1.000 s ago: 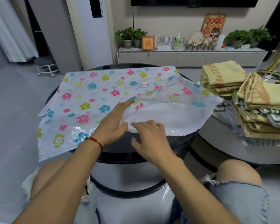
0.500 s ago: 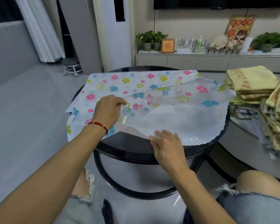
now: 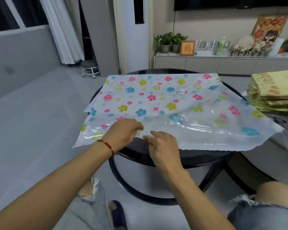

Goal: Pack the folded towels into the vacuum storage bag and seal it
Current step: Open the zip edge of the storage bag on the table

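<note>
The vacuum bag (image 3: 165,103) lies flat across the round black tabletop (image 3: 156,155), with its open, wavy-cut edge facing you and overhanging the near rim. The folded towels (image 3: 273,95) sit stacked at the right, just beside the bag's far right corner. None are in the bag yet.

Your left hand (image 3: 123,131) is closed in a pinch on the near edge of the bag, fingers curled over the top film. Your right hand (image 3: 163,146) rests just beside it, fingers bent against the same edge; whether its grip has actually closed on a layer cannot be told from this view.

The step in hand appears to be separating the two layers to open the mouth. To do it well:

- Hold one film layer only in each grip, upper in one hand and lower in the other.
- Rub the layers apart with the fingertips before pulling; thin film tends to cling.
- Draw the hands apart along the edge, not upward, so the bag does not slide off the tabletop.
- Open the mouth wide enough to admit a full stack of towels from the right.
</note>
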